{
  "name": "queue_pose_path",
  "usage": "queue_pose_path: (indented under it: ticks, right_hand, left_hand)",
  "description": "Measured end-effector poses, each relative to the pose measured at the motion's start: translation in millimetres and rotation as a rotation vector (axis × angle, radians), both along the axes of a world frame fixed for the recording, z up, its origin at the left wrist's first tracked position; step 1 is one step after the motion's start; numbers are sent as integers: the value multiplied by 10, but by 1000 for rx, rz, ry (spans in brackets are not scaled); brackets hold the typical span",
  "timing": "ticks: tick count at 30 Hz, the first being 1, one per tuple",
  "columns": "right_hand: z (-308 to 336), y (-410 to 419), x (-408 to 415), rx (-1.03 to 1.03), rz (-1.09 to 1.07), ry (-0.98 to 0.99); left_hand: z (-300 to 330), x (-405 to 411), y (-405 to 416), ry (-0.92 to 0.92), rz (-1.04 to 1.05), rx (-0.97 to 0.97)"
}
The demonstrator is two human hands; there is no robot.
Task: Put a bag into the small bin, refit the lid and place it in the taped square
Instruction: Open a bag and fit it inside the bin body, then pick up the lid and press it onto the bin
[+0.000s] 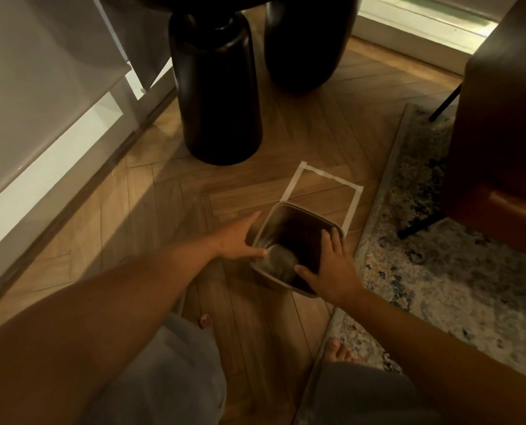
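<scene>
The small bin (304, 233) stands on the wooden floor, seen from above, with a grey rim and a dark inside. A blurred grey shape (281, 262) lies at its near left; I cannot tell whether that is bag or lid. My left hand (240, 237) presses against the bin's left side, thumb at the rim. On the near right edge lies my right hand (332, 268), its fingers over the rim. The white taped square (332, 177) is just beyond the bin, and the bin covers its near edge.
Two thick black rounded table legs (218, 96) (304, 41) stand beyond the square. A patterned rug (439, 271) runs along the right, with a brown leather chair (501, 118) on it. A white cabinet (41, 118) lines the left. My bare feet (206, 320) (340, 351) are below the bin.
</scene>
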State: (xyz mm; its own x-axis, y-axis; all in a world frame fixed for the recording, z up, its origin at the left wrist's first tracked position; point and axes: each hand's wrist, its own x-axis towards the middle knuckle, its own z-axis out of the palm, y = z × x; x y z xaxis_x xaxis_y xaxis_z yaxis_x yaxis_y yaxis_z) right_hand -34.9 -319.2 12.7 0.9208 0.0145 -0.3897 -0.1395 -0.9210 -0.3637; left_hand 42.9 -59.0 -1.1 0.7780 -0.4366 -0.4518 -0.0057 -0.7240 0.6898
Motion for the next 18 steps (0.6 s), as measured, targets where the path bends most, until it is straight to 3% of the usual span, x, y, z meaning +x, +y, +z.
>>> queue_pose_path:
  ticks: [6, 18]
  right_hand:
    - [181, 527, 313, 199, 211, -49]
    - [-92, 2217, 495, 258, 501, -3]
  left_hand:
    - [-3, -91, 647, -18, 256, 96]
    - [-150, -694, 2113, 95, 721, 158]
